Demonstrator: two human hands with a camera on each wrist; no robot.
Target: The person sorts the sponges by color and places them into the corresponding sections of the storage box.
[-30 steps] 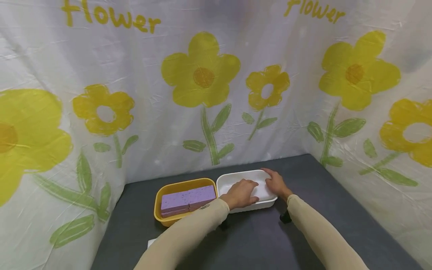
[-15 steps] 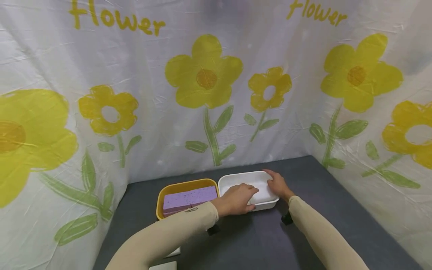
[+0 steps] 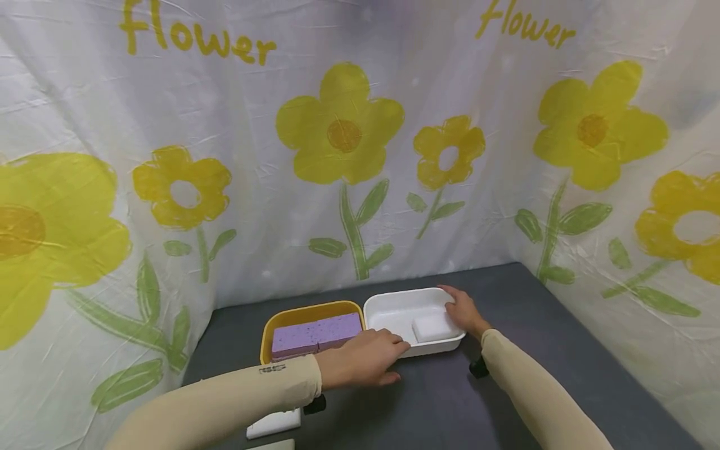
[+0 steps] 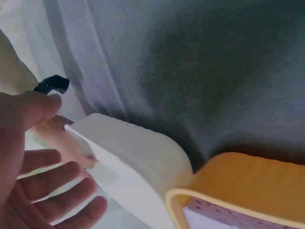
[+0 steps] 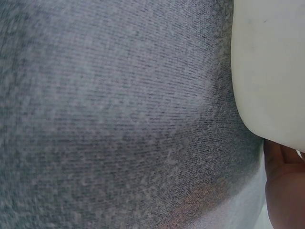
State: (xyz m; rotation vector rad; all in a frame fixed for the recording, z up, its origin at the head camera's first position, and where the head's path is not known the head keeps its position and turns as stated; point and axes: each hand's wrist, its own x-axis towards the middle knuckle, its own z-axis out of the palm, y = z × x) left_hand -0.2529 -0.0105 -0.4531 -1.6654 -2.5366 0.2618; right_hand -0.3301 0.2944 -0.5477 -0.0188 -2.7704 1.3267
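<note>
My right hand [image 3: 465,311] grips the right end of a white plastic basin [image 3: 388,303], its thumb over the rim on the inner side. Inside the basin, near that hand, lies a white sponge-like block [image 3: 434,327]. My left hand [image 3: 365,359] is over the basin's front left corner with nothing in it. In the left wrist view, the left hand's fingers [image 4: 55,183] are loosely spread, apart from the basin. The right wrist view shows the basin's outer wall [image 5: 274,67] and only part of the right hand [image 5: 287,188].
A yellow basin [image 3: 306,310] with purple speckled sponges [image 3: 295,335] stands left of the white one, nearly touching it. White blocks [image 3: 274,424] lie on the dark grey tabletop [image 3: 433,406], partly behind the left sleeve. A flower-printed curtain [image 3: 253,187] encloses the table.
My left hand has drawn back out of the white basin, toward the left and front, uncovering the white block inside. The right hand has stayed on the basin's end.
</note>
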